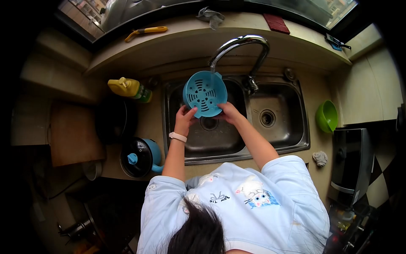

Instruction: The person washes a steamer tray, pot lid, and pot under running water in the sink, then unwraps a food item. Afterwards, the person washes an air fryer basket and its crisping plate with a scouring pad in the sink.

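Observation:
Over the left basin of the steel sink [198, 146], a round blue colander [205, 94] with slotted holes is held up, tilted so its inside faces me. My left hand [185, 120] grips its lower left rim, thumb on the inner side. On the lower right rim, my right hand [229, 113] is closed in the same way. The curved chrome faucet [241, 40] ends just above the colander's top edge, and a faint stream of water seems to fall into it. My fingers behind the colander are mostly hidden.
Left of the sink stand a yellow jug [130, 88] and a blue pot with a dark lid [137, 157]. To the right are a green bowl [327, 116] and a crumpled cloth [320, 158]. A yellow-handled peeler-like tool [148, 30] and grey rag [210, 17] lie on the ledge.

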`<state>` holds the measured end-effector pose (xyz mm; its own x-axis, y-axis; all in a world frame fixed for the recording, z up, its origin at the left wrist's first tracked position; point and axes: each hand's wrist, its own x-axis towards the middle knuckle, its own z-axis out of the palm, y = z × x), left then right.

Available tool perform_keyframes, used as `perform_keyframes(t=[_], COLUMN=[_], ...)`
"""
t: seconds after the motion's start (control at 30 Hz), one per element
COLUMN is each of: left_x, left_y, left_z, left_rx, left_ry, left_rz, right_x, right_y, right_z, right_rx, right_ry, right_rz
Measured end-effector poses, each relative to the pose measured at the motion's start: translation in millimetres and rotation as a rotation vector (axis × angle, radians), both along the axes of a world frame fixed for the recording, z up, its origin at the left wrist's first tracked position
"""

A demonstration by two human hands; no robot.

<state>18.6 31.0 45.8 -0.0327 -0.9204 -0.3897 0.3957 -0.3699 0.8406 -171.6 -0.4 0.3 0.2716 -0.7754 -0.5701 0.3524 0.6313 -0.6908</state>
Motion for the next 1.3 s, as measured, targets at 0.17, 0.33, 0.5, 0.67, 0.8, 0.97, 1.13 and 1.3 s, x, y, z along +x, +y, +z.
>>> perform_keyframes(t=[0.17,0.33,0.5,0.67,0.8,0.97,1.13,1.3], left_x=[5,0,11,33,71,158,203,211], left_y=[3,40,80,93,112,156,167,157], left_z=[-9,4,-9,8,39,68,56,36], left_rx=[-0.083,-0.481,-0.695,-0.682,-0.623,-0.292,0.023,0.008], left_ry=[-0.973,-1.468,-1.392,-1.267,-1.391,-1.770,-1.918,-1.934], left_rz=[0.067,-0.060,-0.049,-0.127,0.069,0.515,0.231,0.116], right_x=[2,17,15,5,46,116,178,215], right_y=[9,43,68,79,76,71,68,59], right_z=[-6,-14,-66,-82,-34,-15,-15,-26], right_rx=[0.198,0.050,-0.013,-0.536,-0.316,-0.227,-0.211,-0.093], right_ry=[0.294,0.405,0.527,1.052,0.869,0.593,0.543,0.408], right_rz=[0.354,0.372,-0.084,0.160,0.274,0.331,0.285,0.394])
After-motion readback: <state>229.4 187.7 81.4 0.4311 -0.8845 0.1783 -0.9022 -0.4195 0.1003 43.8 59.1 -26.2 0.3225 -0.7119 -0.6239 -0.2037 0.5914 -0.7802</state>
